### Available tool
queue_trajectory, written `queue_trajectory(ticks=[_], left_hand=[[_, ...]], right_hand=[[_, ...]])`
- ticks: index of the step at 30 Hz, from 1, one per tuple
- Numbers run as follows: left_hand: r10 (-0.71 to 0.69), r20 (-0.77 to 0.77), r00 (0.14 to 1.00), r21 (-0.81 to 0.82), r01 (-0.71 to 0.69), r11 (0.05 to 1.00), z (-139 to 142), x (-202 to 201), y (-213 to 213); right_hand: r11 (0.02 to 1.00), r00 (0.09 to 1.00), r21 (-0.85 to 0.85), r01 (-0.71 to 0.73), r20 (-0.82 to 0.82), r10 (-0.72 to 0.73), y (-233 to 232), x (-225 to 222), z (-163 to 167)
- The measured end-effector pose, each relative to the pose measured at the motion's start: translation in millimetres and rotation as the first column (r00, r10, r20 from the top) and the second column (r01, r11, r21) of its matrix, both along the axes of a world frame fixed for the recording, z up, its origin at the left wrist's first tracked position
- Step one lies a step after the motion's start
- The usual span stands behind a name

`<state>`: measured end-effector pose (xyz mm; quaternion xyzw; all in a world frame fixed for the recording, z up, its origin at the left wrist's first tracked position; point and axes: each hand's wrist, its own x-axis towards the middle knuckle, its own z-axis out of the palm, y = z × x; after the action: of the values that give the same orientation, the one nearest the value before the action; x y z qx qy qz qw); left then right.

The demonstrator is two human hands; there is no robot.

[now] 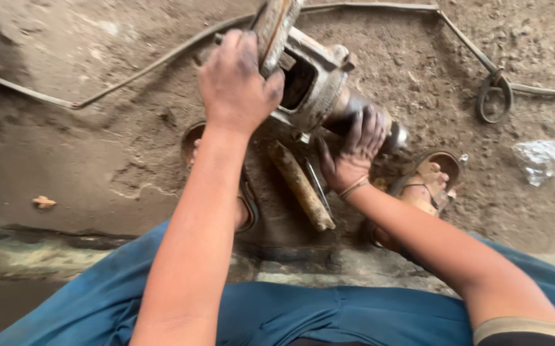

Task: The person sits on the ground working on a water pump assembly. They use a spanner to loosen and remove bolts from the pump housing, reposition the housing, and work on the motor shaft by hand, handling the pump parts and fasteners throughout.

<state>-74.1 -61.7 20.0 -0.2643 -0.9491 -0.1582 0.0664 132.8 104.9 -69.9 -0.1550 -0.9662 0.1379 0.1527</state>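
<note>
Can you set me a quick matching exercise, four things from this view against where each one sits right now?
Things:
1. left hand
2. right hand
3. rusty cylindrical metal bar
4. crumpled clear plastic wrapper

Places:
A. lying on the dirt floor at far right
B. gripping the top of the grimy grey metal housing
C. on the ground between the two sandalled feet
D. wrapped around the housing's dark round shaft end

Pairs: 1-B, 2-D, 3-C, 4-A
</note>
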Motion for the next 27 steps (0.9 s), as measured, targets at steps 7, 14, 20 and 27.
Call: queue_trajectory(ticks=[7,14,20,27], left_hand=[[0.033,0.336,0.941,0.070,-0.060,0.996,7,-4,5],[0.031,0.050,0.998,0.139,-0.038,0.990,5,-3,5],[0.061,0.272,0.960,0.069,-0.083,0.994,-13,-3,5],[-0.051,0.077,0.996,0.060,0.046,0.997,-19,-12,-7]], right_hand=[[0.929,0.763,-0.171,0.327,0.628,-0.153,77,-62,-19],[0.901,0.681,-0.290,0.321,0.733,-0.007,122,-143,-16],[0.963,0.927,-0.084,0.256,0.305,-0.219,22,-16,-44],[0.993,0.925,-0.119,-0.013,0.375,0.057,-11,37,-25]])
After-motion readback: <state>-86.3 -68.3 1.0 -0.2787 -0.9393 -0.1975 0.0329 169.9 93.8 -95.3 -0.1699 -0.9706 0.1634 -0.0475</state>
